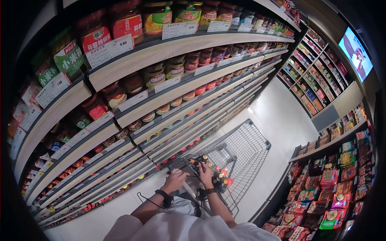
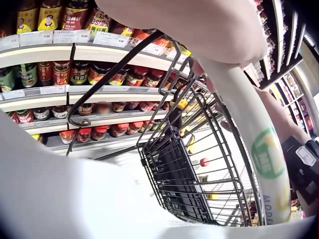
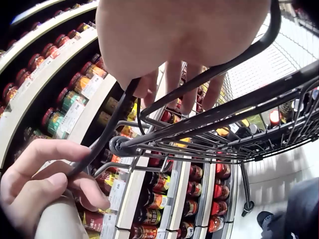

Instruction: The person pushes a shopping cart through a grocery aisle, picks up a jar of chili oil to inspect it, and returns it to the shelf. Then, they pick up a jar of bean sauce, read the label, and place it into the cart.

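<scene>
A wire shopping cart (image 1: 245,144) stands in front of the person, its pale printed handle (image 2: 249,119) running beneath the left hand. The left hand (image 1: 175,180) grips the handle end; in the right wrist view, thumb and fingers of this left hand (image 3: 45,179) also close around a dark metal bar (image 3: 107,132) of the cart. Over the cart's rear frame lies the right hand (image 1: 205,175), its palm above the bar and its fingers (image 3: 188,89) hanging fairly straight past it. Bottles with coloured caps (image 1: 223,173) sit at the near end of the cart.
Long shelves (image 1: 193,80) of sauce jars with price tags rise close on the left. On the right is a rack (image 1: 321,184) of red and green packets. Farther shelves (image 1: 313,72) and a lit screen (image 1: 356,54) stand beyond the pale floor (image 1: 289,108).
</scene>
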A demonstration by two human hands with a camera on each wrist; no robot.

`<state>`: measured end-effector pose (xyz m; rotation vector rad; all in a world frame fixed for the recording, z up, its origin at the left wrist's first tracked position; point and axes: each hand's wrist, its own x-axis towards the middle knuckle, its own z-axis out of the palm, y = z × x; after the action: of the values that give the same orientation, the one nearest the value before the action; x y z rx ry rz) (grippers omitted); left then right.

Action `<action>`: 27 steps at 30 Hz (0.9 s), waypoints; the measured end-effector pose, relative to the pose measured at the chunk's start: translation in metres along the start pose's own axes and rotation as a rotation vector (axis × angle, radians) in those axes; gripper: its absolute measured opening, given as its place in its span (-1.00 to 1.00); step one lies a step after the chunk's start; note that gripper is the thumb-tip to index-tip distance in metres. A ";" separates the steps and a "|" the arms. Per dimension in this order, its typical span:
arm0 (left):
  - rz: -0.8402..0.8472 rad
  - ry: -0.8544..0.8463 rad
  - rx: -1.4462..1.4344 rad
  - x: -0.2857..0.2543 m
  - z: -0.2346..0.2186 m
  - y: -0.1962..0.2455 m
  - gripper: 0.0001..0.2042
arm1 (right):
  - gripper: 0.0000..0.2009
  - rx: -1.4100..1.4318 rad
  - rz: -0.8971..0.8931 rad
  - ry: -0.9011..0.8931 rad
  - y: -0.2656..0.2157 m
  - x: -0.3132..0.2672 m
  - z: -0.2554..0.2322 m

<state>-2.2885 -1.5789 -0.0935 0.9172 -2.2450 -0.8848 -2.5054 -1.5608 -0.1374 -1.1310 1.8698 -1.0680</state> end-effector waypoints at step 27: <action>-0.124 0.063 0.064 0.050 -0.104 0.065 -0.81 | -0.61 -0.238 0.249 -0.350 0.065 -0.147 -0.203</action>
<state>-2.2727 -1.6181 0.0318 1.1087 -2.1927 -0.8305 -2.6466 -1.3489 -0.0892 -1.0982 1.8240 -0.4823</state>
